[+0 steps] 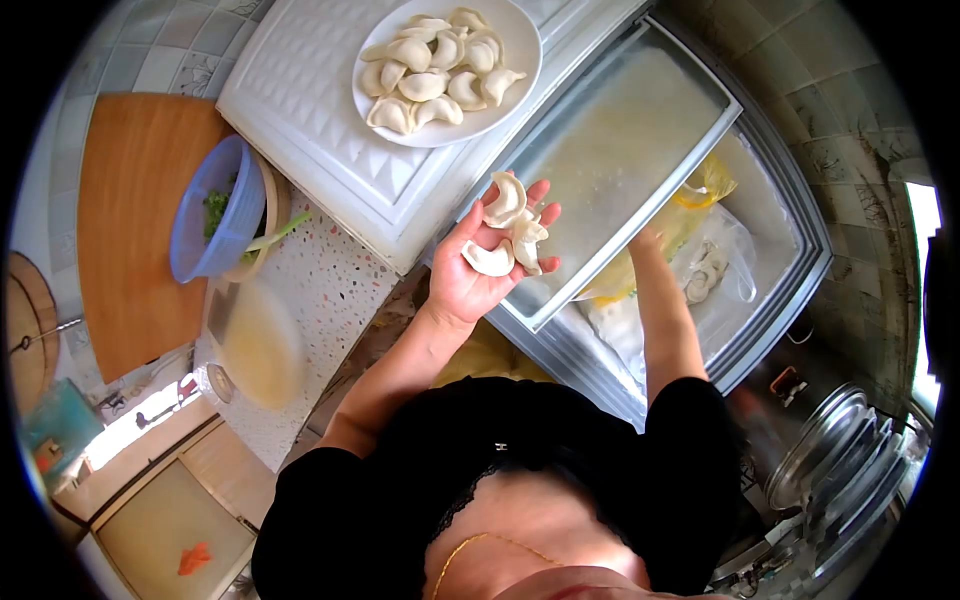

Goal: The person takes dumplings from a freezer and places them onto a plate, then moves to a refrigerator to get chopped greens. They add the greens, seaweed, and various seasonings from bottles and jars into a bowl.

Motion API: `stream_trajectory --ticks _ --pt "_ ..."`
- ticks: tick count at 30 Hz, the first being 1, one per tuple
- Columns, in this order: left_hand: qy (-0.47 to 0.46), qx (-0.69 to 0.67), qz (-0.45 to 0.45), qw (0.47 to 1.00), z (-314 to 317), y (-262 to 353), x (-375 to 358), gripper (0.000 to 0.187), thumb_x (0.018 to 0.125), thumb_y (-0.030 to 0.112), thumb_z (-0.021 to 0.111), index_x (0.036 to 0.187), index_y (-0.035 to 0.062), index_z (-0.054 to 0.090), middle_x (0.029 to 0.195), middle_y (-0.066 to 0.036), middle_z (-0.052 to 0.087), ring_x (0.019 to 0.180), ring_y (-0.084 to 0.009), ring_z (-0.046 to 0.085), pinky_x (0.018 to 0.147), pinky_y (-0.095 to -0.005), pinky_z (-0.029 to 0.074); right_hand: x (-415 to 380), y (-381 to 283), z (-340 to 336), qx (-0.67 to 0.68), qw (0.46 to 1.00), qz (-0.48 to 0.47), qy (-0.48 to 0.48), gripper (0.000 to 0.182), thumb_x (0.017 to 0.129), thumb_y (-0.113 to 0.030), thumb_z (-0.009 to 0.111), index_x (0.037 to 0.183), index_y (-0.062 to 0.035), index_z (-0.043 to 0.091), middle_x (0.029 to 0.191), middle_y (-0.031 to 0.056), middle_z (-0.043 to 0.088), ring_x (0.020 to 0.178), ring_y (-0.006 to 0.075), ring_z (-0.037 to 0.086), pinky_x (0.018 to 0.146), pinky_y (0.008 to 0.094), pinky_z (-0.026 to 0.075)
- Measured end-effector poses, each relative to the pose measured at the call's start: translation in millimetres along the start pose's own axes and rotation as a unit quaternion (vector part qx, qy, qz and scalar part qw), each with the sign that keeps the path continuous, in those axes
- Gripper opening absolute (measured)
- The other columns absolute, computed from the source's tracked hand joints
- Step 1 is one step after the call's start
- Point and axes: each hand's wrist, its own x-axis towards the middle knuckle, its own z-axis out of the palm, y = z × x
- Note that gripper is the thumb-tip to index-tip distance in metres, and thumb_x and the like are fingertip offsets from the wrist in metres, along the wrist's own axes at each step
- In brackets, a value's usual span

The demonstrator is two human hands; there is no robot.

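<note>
Several pale dumplings (507, 200) rest on the upturned palm and fingers of my left hand (478, 275), which is cupped beside the edge of a sliding glass lid (610, 150). My right hand (647, 240) reaches into the open part of a chest freezer (815, 250); its fingers are hidden under the lid's edge and among the bags. A clear plastic bag (738, 262) with pale pieces inside lies to the right of my right forearm, below a yellow bag (708, 184). A white plate (525, 62) heaped with dumplings stands on a white ridged surface (300, 110) above my left hand.
A blue bowl (185, 225) with greens sits at the left on a speckled counter (335, 290), next to a wooden board (130, 220). Metal lids or plates (865, 470) stand in a rack at the lower right. The freezer's frame borders my right arm.
</note>
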Motion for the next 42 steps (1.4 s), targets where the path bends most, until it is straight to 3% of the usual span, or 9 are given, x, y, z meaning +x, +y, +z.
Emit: stream_trajectory --ticks 4,6,7,9,11,17,22,38,42 --pt "-0.003 -0.001 -0.005 1.000 6.5 8.3 -9.6 0.043 0.099 0.039 0.043 0.139 0.0218 0.041 0.147 -0.010 0.034 0.134 -0.0308 0.035 0.093 -0.0560 0.045 -44.5 -25.4 -52.6 0.127 0.980 0.039 0.147 0.025 0.090 -0.017 0.056 0.107 0.0018 0.058 0.086 0.0153 0.064 0.075 0.0285 0.060 0.071 0.0403 0.049" --pt "-0.006 -0.002 -0.018 1.000 8.1 11.2 -12.0 0.044 0.098 0.039 0.045 0.138 0.0207 0.041 0.145 -0.011 0.038 0.133 -0.0308 0.037 0.094 -0.0554 0.044 -83.0 -41.7 -94.2 0.086 0.960 0.237 0.124 0.032 0.093 -0.027 0.058 0.108 0.0007 0.057 0.088 0.0106 0.063 0.077 0.0188 0.056 0.070 0.0342 0.047" --pt "-0.011 -0.004 -0.020 1.000 10.1 11.9 -12.6 0.044 0.098 0.039 0.045 0.138 0.0207 0.041 0.145 -0.011 0.038 0.133 -0.0308 0.037 0.094 -0.0554 0.044 -101.5 -46.6 -110.9 0.279 0.893 0.332 0.117 0.035 0.093 -0.035 0.059 0.105 -0.0022 0.058 0.092 0.0058 0.064 0.080 0.0124 0.056 0.069 0.0299 0.046" --pt "0.003 0.007 -0.008 1.000 15.6 13.8 -13.1 0.044 0.098 0.037 0.047 0.138 0.0197 0.041 0.142 -0.011 0.041 0.132 -0.0309 0.038 0.096 -0.0556 0.043 -131.5 -79.5 -145.9 0.537 0.778 0.312 0.097 0.033 0.099 -0.036 0.051 0.113 -0.0066 0.056 0.101 0.0046 0.064 0.083 0.0138 0.061 0.068 0.0281 0.050" --pt "-0.004 -0.004 -0.007 1.000 20.8 15.4 -12.1 0.044 0.098 0.037 0.047 0.138 0.0193 0.041 0.141 -0.011 0.042 0.132 -0.0310 0.039 0.097 -0.0559 0.042 -143.3 -127.4 -170.5 0.588 0.765 0.257 0.052 0.030 0.100 -0.031 0.048 0.116 -0.0066 0.054 0.104 0.0053 0.063 0.086 0.0153 0.062 0.071 0.0297 0.052" --pt "-0.031 -0.022 0.012 0.999 39.1 27.8 -4.3 0.044 0.095 0.024 0.050 0.138 0.0166 0.041 0.139 -0.012 0.044 0.131 -0.0323 0.039 0.098 -0.0560 0.041 -92.0 -286.0 -191.9 0.560 0.820 0.109 -0.051 0.026 0.099 -0.018 0.050 0.118 -0.0012 0.051 0.106 0.0083 0.061 0.091 0.0132 0.059 0.077 0.0280 0.051" --pt "-0.053 -0.015 0.080 0.995 56.6 56.3 -0.4 0.057 0.087 0.005 0.045 0.143 0.0103 0.033 0.141 -0.016 0.041 0.132 -0.0343 0.038 0.102 -0.0578 0.038 -44.4 -342.0 -181.5 0.529 0.848 -0.007 -0.034 0.029 0.097 -0.014 0.053 0.122 0.0010 0.051 0.107 0.0074 0.060 0.091 0.0133 0.058 0.080 0.0301 0.051" --pt "-0.057 -0.034 0.151 0.986 56.5 113.3 6.8 0.072 0.068 -0.008 0.044 0.139 0.0072 0.039 0.140 -0.018 0.040 0.131 -0.0384 0.038 0.107 -0.0577 0.034 -18.3 -380.9 -167.2 0.523 0.850 -0.018 -0.055 0.033 0.095 -0.004 0.049 0.127 0.0038 0.046 0.117 0.0114 0.057 0.103 0.0190 0.059 0.089 0.0317 0.051" --pt "-0.047 0.031 0.178 0.982 61.0 145.1 25.1 0.075 0.066 -0.010 0.041 0.140 0.0040 0.035 0.136 -0.020 0.042 0.126 -0.0392 0.044 0.101 -0.0564 0.041 16.7 -377.1 -165.0 0.370 0.923 -0.103 -0.008 0.038 0.092 -0.004 0.055 0.128 0.0020 0.047 0.110 0.0123 0.062 0.099 0.0176 0.061 0.085 0.0312 0.052"
